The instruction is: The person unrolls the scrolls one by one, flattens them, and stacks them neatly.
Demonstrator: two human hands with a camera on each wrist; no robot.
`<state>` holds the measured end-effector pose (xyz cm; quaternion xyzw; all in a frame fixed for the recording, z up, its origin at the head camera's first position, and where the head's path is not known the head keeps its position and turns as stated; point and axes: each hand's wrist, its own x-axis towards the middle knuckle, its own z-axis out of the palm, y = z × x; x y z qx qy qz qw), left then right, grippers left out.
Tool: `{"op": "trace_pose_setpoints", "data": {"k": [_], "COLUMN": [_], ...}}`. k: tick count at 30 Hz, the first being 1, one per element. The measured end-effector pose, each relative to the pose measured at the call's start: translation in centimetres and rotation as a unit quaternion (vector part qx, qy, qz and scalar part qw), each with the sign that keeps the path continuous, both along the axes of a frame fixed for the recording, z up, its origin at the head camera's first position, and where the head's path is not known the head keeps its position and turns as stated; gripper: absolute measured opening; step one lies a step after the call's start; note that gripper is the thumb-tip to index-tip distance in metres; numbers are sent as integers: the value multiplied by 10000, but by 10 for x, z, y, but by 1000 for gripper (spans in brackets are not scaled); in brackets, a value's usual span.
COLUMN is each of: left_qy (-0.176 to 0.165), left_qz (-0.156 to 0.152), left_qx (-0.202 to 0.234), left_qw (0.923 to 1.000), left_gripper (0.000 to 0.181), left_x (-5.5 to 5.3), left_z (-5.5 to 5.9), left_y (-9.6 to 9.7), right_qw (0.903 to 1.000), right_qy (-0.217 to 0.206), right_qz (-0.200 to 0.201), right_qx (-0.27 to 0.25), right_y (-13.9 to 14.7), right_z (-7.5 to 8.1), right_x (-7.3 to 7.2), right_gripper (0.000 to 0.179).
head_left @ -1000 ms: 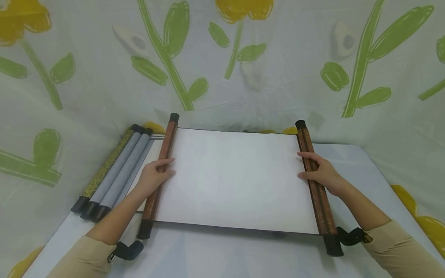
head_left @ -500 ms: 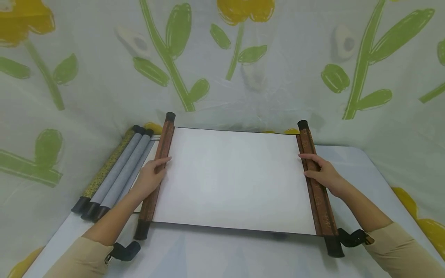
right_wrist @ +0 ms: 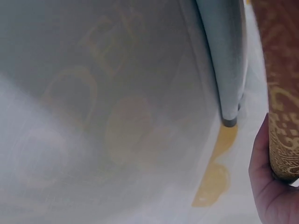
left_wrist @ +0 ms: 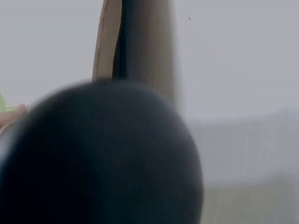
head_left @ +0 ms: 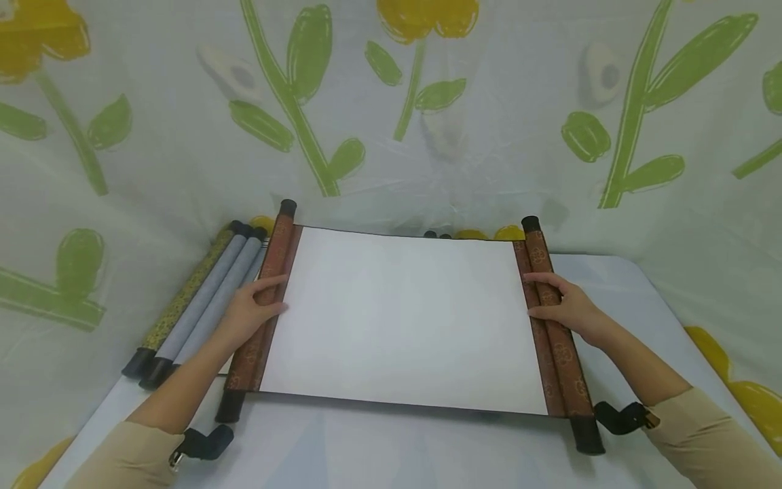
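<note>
A hanging scroll with a blank white sheet is spread in front of me in the head view, raised a little above the table. My left hand grips its left brown patterned roller, fingers and thumb round it. At the other end, the right hand holds the right roller, also brown with a floral pattern and black caps. Brown strips border the sheet beside both rollers. In the right wrist view, part of that hand shows against the patterned roller. A blurred dark round shape blocks much of the left wrist view.
Rolled scrolls lie side by side at the left: one yellow-green patterned and grey ones, all black-capped. Small dark ends peek out behind the sheet. The pale table meets a flower-printed curtain at the back.
My left hand has moved left with its roller, so the sheet is spread wider and brown strips now show beside the rollers. The right hand has hardly moved; its roller has turned.
</note>
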<state>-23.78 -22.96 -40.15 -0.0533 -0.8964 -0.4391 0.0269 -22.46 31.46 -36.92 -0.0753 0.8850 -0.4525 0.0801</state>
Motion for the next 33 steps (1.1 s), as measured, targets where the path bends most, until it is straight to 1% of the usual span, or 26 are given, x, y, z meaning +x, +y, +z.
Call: {"op": "trace_pose_setpoints", "data": {"k": [3, 7, 11, 15, 19, 21, 24, 29, 33], "left_qy": [44, 416, 625, 805, 987, 998, 1044, 986, 883], "left_qz": [-5, -145, -176, -194, -174, -147, -67, 32, 105], "left_qx": [-6, -25, -144, -233, -333, -375, -479, -642, -781], "left_qw": [10000, 9990, 9978, 9963, 9944, 9942, 9934, 9931, 9930], "left_gripper": [54, 50, 47, 47, 45, 45, 44, 44, 44], "left_x": [-1, -2, -5, -9, -15, -17, -20, -24, -32], "left_z": [2, 3, 5, 7, 8, 9, 9, 3, -1], "left_y": [-2, -7, -15, -23, -27, -29, -33, -40, -43], "right_qw": [9999, 9996, 9993, 9991, 9990, 9990, 9991, 9991, 9990], "right_qy": [48, 105, 134, 181, 202, 210, 161, -38, -151], "right_qz": [44, 89, 137, 210, 307, 308, 338, 378, 350], "right_qx": [83, 247, 314, 313, 247, 231, 202, 185, 250], "right_y": [1, 0, -2, -7, -13, -16, -19, -26, -31], "right_z": [0, -1, 1, 3, 5, 6, 3, -6, -7], "right_x": [-1, -2, -4, -10, -19, -24, -32, -42, -47], "right_gripper": [69, 68, 65, 60, 59, 59, 58, 57, 57]}}
